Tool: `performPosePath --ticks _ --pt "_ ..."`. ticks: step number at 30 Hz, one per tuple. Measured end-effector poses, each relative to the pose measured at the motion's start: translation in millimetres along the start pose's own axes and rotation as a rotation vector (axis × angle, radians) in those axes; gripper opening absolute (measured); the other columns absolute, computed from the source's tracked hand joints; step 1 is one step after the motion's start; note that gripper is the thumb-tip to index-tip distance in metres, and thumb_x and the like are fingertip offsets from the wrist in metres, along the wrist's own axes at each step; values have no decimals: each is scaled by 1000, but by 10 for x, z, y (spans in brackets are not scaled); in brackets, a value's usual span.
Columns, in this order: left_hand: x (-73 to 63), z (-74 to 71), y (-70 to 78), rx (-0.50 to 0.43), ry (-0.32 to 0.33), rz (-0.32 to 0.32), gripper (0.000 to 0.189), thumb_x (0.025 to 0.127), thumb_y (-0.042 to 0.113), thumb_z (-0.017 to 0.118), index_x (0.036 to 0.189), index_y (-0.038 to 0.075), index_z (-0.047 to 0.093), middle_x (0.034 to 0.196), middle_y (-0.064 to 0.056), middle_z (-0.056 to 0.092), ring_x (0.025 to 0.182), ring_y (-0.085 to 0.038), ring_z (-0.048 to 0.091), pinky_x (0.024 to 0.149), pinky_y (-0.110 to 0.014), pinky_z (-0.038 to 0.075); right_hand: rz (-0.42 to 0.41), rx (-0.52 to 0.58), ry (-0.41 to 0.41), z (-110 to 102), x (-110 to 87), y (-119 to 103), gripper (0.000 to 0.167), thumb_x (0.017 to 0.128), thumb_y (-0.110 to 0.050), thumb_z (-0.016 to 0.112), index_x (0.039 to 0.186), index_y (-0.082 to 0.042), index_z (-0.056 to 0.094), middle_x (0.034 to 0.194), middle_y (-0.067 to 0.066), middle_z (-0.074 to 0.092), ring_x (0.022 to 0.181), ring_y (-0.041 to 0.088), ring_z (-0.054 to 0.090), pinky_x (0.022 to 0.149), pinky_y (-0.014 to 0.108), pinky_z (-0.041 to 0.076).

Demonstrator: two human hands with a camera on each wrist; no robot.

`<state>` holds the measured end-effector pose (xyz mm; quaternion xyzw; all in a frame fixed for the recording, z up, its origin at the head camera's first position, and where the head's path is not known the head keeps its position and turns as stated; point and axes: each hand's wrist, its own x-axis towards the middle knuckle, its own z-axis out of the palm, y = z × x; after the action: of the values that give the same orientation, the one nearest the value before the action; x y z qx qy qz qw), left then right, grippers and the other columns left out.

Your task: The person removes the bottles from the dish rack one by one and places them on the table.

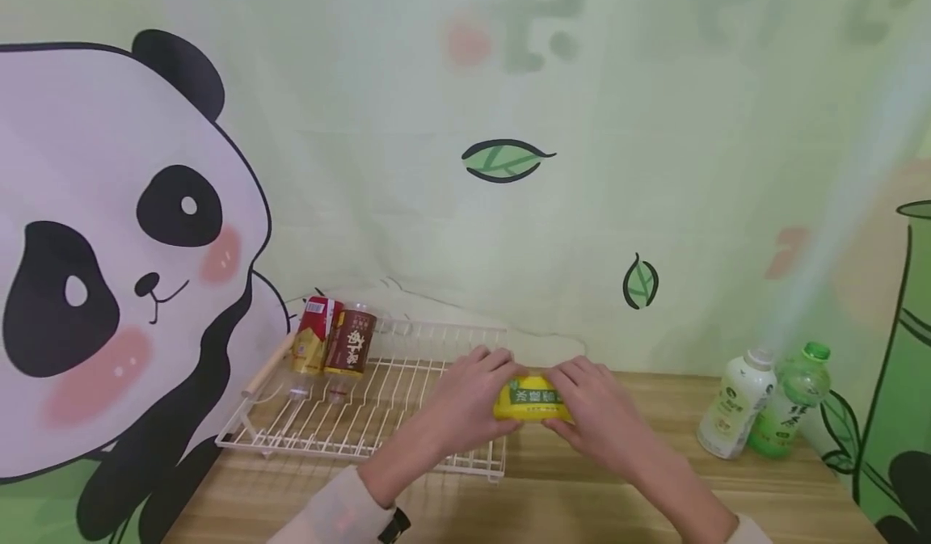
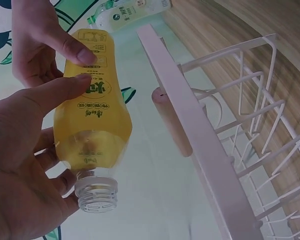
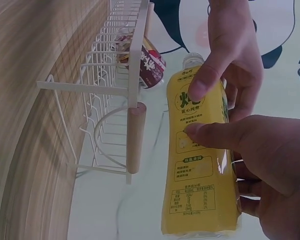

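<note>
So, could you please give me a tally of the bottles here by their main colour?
Yellow bottle, held in both hands: 1
Red-and-gold bottle, on the rack: 1
Dark brown bottle, on the rack: 1
White bottle, on the table: 1
Green bottle, on the table: 1
Total: 5

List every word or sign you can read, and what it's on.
"炖": yellow bottle, right wrist view.
"冰糖雪": yellow bottle, head view, partly covered.
"DR": backdrop, cut off at edge.
Too small or blurred: yellow bottle's fine print; red bottle, brown bottle, white bottle, green bottle.
</note>
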<state>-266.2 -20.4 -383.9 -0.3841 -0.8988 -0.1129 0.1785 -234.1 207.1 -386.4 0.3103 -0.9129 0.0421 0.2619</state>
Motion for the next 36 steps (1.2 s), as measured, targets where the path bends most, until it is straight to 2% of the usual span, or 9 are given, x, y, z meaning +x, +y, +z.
performPosePath --ticks 7,11,14,18,20,23,26,30,36 --pt "20 -38 16 -1 10 25 67 85 43 90 141 16 65 132 3 66 113 -15 57 97 -29 53 -3 -18 -24 -70 17 29 60 77 -30 97 124 -6 69 116 4 70 106 22 61 86 41 57" --pt "20 -85 -3 -92 -28 22 68 88 45 88 144 16 63 136 1 64 118 -17 57 99 -30 54 2 11 -52 -107 0 59 60 79 -30 96 126 -7 69 116 3 70 106 20 60 86 41 56" --pt "-10 -166 -64 -224 -59 -22 73 88 50 85 148 17 60 142 0 60 127 -19 56 104 -36 54 21 54 -85 -134 -29 100 60 80 -28 95 128 -6 69 119 3 70 108 21 61 90 43 56" --pt "-68 -342 -195 -383 -47 -100 82 85 56 84 152 19 56 146 0 57 136 -22 53 112 -45 49 74 106 -99 -208 -87 184 60 80 -25 96 130 -6 69 124 4 69 112 23 62 95 46 56" --pt "-97 -431 -273 -420 -31 -139 82 85 58 83 152 20 56 146 2 58 137 -23 53 113 -48 49 99 130 -85 -255 -124 236 60 79 -22 96 130 -6 69 125 5 69 113 24 62 96 47 56" --pt "-159 -521 -416 -415 -12 -208 81 86 61 80 153 21 56 149 2 57 139 -25 52 113 -52 48 132 157 -58 -324 -194 326 60 80 -19 95 132 -5 68 125 6 69 113 26 62 94 49 56" --pt "-235 -543 -597 -368 30 -272 79 88 61 79 152 20 56 151 0 56 140 -30 51 111 -56 49 167 179 -34 -391 -272 420 60 81 -15 94 133 -3 66 124 7 69 112 26 61 93 49 57" --pt "-340 -502 -876 -291 141 -343 76 91 56 79 151 16 56 149 -5 57 139 -33 52 110 -57 49 219 213 -8 -473 -362 542 60 82 -10 92 134 -1 64 124 12 66 112 30 60 91 51 59" --pt "-511 -383 -1265 -250 310 -490 75 91 43 85 151 9 54 151 -15 53 141 -39 47 112 -60 47 346 302 -46 -552 -502 757 63 89 -14 87 142 0 56 132 18 63 116 36 62 92 58 58"
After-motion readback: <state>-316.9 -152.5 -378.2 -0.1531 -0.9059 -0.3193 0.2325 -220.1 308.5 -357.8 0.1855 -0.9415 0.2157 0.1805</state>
